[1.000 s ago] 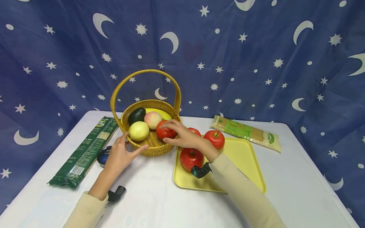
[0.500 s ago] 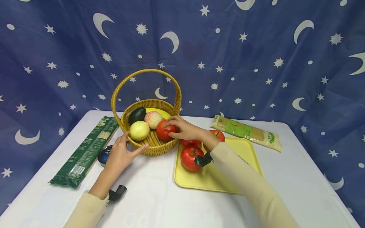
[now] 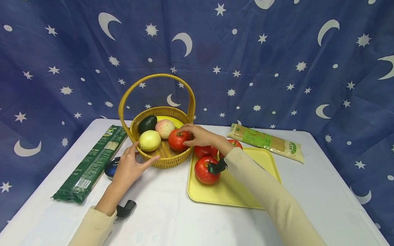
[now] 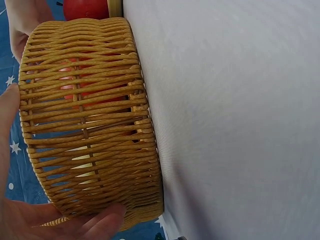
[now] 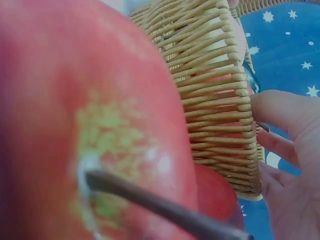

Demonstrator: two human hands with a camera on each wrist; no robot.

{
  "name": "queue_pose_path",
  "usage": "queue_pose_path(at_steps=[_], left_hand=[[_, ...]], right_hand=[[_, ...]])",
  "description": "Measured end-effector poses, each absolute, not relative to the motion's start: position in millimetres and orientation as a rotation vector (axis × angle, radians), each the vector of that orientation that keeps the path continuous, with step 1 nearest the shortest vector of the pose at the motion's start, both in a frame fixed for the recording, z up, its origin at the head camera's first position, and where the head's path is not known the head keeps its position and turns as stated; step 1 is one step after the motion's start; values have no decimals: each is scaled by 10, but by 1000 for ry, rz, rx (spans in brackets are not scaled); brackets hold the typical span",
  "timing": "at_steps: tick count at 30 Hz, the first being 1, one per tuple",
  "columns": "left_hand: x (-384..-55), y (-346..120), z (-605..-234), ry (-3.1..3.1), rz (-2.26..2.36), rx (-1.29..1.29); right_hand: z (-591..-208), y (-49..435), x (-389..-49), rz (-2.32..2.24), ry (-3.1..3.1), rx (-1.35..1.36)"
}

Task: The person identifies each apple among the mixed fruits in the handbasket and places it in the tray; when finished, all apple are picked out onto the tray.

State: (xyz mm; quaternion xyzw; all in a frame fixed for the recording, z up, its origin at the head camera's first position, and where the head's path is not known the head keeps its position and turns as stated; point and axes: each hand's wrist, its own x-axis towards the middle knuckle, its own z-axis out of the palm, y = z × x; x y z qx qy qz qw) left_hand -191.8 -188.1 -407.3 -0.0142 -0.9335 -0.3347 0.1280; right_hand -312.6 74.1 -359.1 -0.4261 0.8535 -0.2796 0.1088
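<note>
In the head view a wicker basket [image 3: 167, 162] with a tall handle holds a red apple [image 3: 178, 140], a dark green avocado [image 3: 147, 124], a pinkish peach [image 3: 165, 128], a pale yellow rounded fruit [image 3: 149, 140] and a yellow fruit behind them. My right hand [image 3: 201, 136] is at the basket's right rim, its loosely bent fingers beside the apple's top and its thumb at the apple's right side. My left hand [image 3: 129, 167] touches the basket's near left side with thumb and fingers spread, which the left wrist view shows against the weave [image 4: 85, 115].
Right of the basket, a yellow tray [image 3: 221, 194] bears several red apples [image 3: 207, 170], partly under the right forearm. A green noodle packet [image 3: 92, 164] and a blue tin [image 3: 111, 167] lie left. Another packet [image 3: 266, 141] lies at the back right, before a starry blue cloth [image 3: 261, 68].
My right hand has slid off the front of the apple toward the basket's right rim, uncovering more of it. The apple stays in place in the basket. My left hand keeps its position.
</note>
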Motion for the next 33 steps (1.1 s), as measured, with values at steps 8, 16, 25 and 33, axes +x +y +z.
queue_pose_path(at_steps=[8, 16, 25, 33], left_hand=[[-1918, -1887, -4075, -2725, -974, -42], [-1913, -1897, -4075, -2726, -982, -36], [-1916, -1898, -4098, -2730, -974, -26], [-1924, -1894, -4088, -2731, -973, -25]], right_hand=[[-3615, 734, -3122, -879, 2473, -1238], [-3626, 686, -3099, -885, 2483, -1157], [-3671, 530, -3036, -734, 2547, -1158], [-3674, 491, -3033, -717, 2578, -1165]])
